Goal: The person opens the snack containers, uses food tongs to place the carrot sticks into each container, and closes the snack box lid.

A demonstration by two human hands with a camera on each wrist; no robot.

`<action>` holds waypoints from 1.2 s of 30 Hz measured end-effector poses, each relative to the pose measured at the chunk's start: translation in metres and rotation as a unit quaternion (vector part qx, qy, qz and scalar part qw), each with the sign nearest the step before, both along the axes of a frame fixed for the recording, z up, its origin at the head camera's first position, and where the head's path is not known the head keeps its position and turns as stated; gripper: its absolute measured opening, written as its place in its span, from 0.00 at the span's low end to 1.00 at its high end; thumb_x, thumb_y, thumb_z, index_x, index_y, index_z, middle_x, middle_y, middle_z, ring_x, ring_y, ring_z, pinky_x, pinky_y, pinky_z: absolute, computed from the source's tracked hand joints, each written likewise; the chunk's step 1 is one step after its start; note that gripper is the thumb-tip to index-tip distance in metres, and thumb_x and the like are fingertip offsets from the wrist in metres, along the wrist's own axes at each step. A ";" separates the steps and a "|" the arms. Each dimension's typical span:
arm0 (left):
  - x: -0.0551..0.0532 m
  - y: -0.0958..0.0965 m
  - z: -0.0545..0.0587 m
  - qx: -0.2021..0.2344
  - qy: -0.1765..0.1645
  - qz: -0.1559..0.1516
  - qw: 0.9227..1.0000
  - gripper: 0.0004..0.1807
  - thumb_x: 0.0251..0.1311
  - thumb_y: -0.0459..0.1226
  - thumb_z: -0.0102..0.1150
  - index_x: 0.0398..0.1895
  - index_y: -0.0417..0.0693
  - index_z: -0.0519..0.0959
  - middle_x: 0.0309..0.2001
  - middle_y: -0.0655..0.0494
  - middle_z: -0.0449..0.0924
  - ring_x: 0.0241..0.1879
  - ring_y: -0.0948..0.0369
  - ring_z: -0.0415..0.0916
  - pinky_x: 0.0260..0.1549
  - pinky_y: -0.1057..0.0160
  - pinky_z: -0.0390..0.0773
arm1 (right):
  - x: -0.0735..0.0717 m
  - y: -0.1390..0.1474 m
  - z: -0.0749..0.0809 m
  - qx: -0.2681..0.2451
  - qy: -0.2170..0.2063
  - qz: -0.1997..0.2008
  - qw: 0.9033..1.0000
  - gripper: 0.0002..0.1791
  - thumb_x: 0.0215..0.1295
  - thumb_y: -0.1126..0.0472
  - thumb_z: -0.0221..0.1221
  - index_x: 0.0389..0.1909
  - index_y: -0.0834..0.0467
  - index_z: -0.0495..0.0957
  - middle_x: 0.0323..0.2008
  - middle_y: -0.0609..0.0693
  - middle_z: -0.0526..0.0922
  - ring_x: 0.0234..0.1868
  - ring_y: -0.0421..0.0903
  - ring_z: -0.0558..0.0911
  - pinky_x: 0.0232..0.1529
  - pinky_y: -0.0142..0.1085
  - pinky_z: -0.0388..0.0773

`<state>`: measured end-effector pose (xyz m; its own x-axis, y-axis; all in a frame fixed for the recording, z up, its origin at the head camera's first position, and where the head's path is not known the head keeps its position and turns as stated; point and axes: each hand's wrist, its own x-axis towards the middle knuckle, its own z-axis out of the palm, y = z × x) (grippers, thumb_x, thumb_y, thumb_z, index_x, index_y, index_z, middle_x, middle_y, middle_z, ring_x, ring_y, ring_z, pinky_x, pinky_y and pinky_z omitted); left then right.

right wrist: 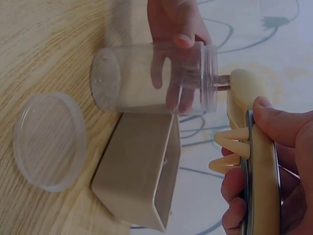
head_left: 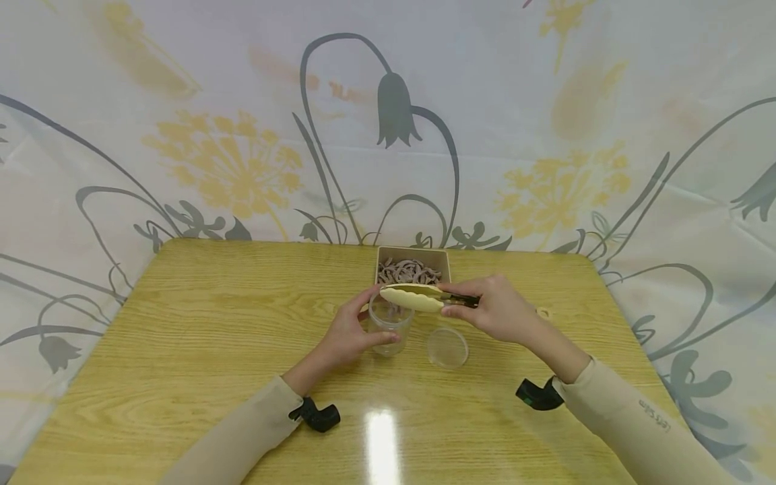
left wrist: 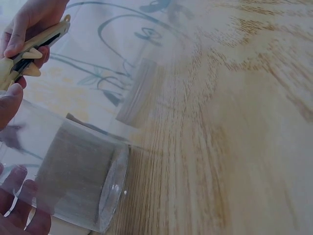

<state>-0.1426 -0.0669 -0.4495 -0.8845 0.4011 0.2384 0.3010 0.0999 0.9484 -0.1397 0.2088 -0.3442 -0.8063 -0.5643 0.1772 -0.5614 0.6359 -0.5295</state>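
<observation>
My left hand [head_left: 351,329] grips a clear plastic jar [head_left: 386,343] around its side, thumb in front, with the mouth facing up. Over that mouth, my right hand [head_left: 500,311] holds a pair of tongs [head_left: 412,300] with cream scalloped tips and dark metal arms. Thin brownish strips [right wrist: 223,82] hang from the tong tips into the jar's mouth in the right wrist view. Just behind the jar stands a beige rectangular box [head_left: 418,254] holding many curled purplish-brown strips [head_left: 409,271].
A round clear lid [head_left: 447,348] lies flat on the wooden table [head_left: 242,303], right of the jar. Behind the table's far edge hangs a white cloth [head_left: 242,81] printed with flowers. Black wrist mounts [head_left: 319,416] stick out beneath both sleeves.
</observation>
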 end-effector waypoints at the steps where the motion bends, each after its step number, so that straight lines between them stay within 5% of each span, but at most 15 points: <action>1: 0.000 0.000 0.000 0.001 -0.002 0.000 1.000 0.49 0.47 0.31 0.78 0.73 0.40 0.63 0.65 0.44 0.70 0.61 0.41 0.71 0.59 0.46 0.75 | 0.000 0.000 0.000 0.002 0.000 0.000 1.000 0.23 0.64 0.55 0.68 0.58 0.58 0.82 0.43 0.55 0.88 0.10 0.29 0.48 0.14 0.30 0.61; 13: -0.001 0.003 0.002 0.000 -0.015 0.002 1.000 0.49 0.45 0.22 0.75 0.73 0.33 0.61 0.66 0.36 0.67 0.63 0.37 0.67 0.61 0.40 0.70 | -0.001 0.002 0.000 0.011 0.000 0.004 1.000 0.24 0.64 0.53 0.67 0.60 0.57 0.81 0.45 0.54 0.87 0.10 0.30 0.52 0.16 0.31 0.63; 26: -0.001 0.000 -0.002 0.014 0.020 -0.007 1.000 0.46 0.46 0.29 0.78 0.72 0.43 0.66 0.63 0.40 0.72 0.63 0.41 0.68 0.60 0.40 0.72 | -0.010 0.006 0.005 -0.003 -0.003 -0.020 1.000 0.27 0.62 0.55 0.69 0.61 0.60 0.79 0.49 0.57 0.86 0.13 0.33 0.55 0.17 0.32 0.63; 29: -0.002 0.000 -0.002 0.021 0.027 -0.012 0.999 0.45 0.46 0.29 0.78 0.70 0.46 0.68 0.63 0.39 0.72 0.63 0.41 0.68 0.59 0.39 0.72 | -0.017 0.009 0.004 0.000 -0.001 -0.036 0.999 0.28 0.63 0.55 0.68 0.62 0.61 0.78 0.34 0.54 0.87 0.13 0.34 0.55 0.17 0.31 0.61; 32: -0.002 0.001 -0.002 0.024 0.026 -0.014 0.999 0.45 0.45 0.29 0.79 0.70 0.47 0.69 0.63 0.38 0.71 0.63 0.40 0.67 0.59 0.39 0.72 | -0.024 0.013 0.001 0.013 -0.001 -0.053 0.999 0.30 0.64 0.54 0.68 0.65 0.61 0.75 0.15 0.45 0.71 0.14 0.36 0.54 0.16 0.32 0.57; 36: -0.002 0.000 -0.003 0.025 0.023 -0.013 0.999 0.45 0.45 0.29 0.78 0.70 0.45 0.68 0.64 0.40 0.71 0.63 0.41 0.67 0.60 0.39 0.71 | -0.035 0.017 -0.004 0.047 0.011 -0.067 0.997 0.32 0.66 0.53 0.66 0.68 0.59 0.73 0.13 0.43 0.62 0.14 0.38 0.55 0.18 0.33 0.57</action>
<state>-0.1450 -0.0666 -0.4520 -0.8619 0.4100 0.2985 0.3454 0.0436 0.9374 -0.1747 0.2254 -0.3480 -0.8726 -0.4659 0.1465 -0.4779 0.7525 -0.4533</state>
